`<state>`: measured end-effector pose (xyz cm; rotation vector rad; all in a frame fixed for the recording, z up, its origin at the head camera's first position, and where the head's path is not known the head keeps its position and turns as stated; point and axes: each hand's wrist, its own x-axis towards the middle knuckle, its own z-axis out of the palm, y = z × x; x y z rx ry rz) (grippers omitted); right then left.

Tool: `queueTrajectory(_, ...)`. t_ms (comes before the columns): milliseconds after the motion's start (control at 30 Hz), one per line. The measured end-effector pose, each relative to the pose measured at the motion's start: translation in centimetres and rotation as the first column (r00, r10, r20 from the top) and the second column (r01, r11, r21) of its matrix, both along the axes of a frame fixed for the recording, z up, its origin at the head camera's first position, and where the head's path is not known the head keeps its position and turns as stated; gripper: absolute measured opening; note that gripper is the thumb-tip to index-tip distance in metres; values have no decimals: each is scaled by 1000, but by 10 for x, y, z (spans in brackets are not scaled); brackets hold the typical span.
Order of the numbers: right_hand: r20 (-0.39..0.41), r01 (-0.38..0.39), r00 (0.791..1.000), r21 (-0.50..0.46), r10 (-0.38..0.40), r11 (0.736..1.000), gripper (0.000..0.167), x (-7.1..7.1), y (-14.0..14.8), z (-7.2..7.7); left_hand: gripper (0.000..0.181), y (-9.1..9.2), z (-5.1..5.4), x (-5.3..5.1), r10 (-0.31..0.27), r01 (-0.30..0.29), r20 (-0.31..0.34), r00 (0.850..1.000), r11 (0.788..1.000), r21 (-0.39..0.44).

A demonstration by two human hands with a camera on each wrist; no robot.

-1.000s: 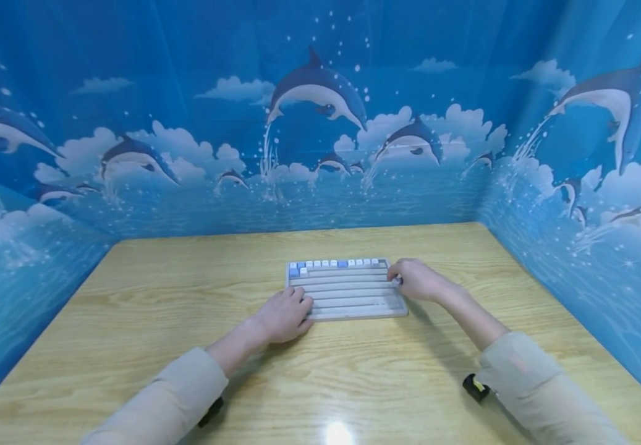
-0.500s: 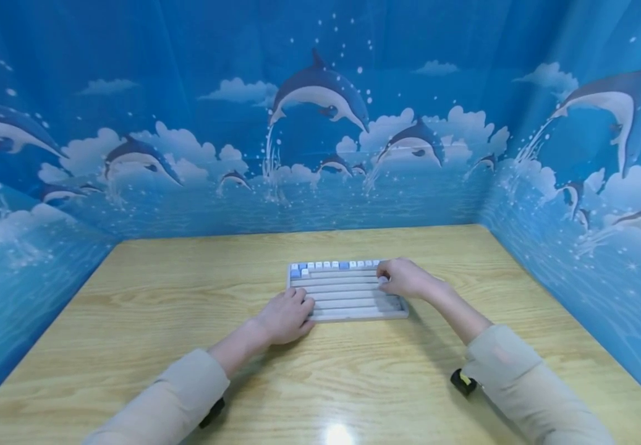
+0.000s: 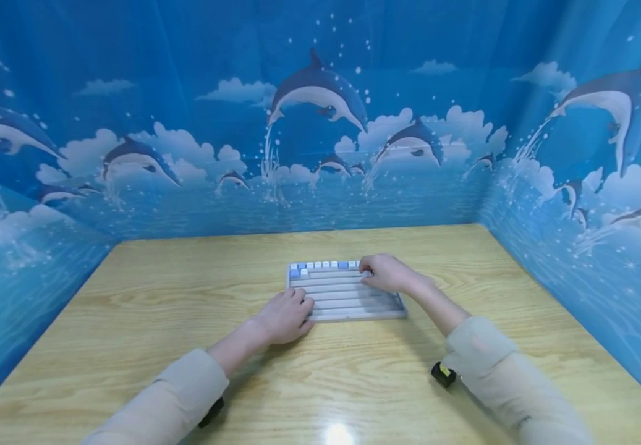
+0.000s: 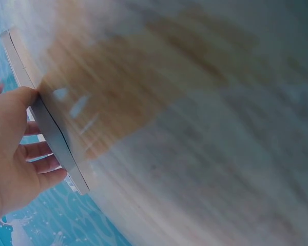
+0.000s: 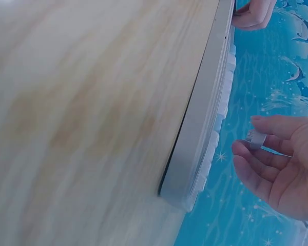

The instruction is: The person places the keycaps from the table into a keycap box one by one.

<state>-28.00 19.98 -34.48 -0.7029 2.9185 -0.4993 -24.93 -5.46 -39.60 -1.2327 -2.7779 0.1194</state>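
Observation:
A grey keyboard-shaped keycap tray (image 3: pixel 348 296) lies on the table, crossed by long ridges. White and blue keycaps (image 3: pixel 326 264) fill much of its back row, and a couple more sit in the row below at the left. My left hand (image 3: pixel 285 315) holds the tray's front left corner, thumb at the front side and fingers over the top. Above the right part of the tray is my right hand (image 3: pixel 389 274). Between its thumb and forefinger it pinches one white keycap (image 5: pixel 255 138) with dark marks, seen in the right wrist view apart from the tray.
A wood-grain table (image 3: pixel 186 266) surrounds the tray. Blue dolphin-print curtains (image 3: pixel 214 136) close off the back and both sides. A black wrist strap (image 3: pixel 444 374) hangs below the right sleeve.
My right hand has moved left from the tray's right edge to over its upper right part, carrying the keycap. The left hand and the tray stay in place.

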Motion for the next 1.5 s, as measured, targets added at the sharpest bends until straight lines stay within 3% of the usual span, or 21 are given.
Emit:
queueTrajectory(200,41,6,999,-21,-5,1000,22,-9,-12,2,25,-1,-2,0,-11,11,-15,1000,1000,5)
queueTrajectory(500,-6,-41,999,-61,41,997,18,-16,-30,2,25,0,-2,-1,-12,13,-26,1000,1000,13)
queueTrajectory(633,4,-25,1000,-72,25,997,16,-20,-38,-1,26,1,0,0,-3,3,-20,1000,1000,-7)
queueTrajectory(900,54,17,998,-117,-11,993,33,-23,-48,-4,26,0,0,0,-19,19,-40,999,1000,-5)
queueTrajectory(1200,67,7,998,-106,0,994,32,-27,-55,-4,26,0,1,-1,-10,9,-38,999,1000,-18)
queueTrajectory(1500,57,12,998,-32,-10,999,28,-30,-64,-5,26,0,1,0,-12,11,-20,1000,1000,-20)
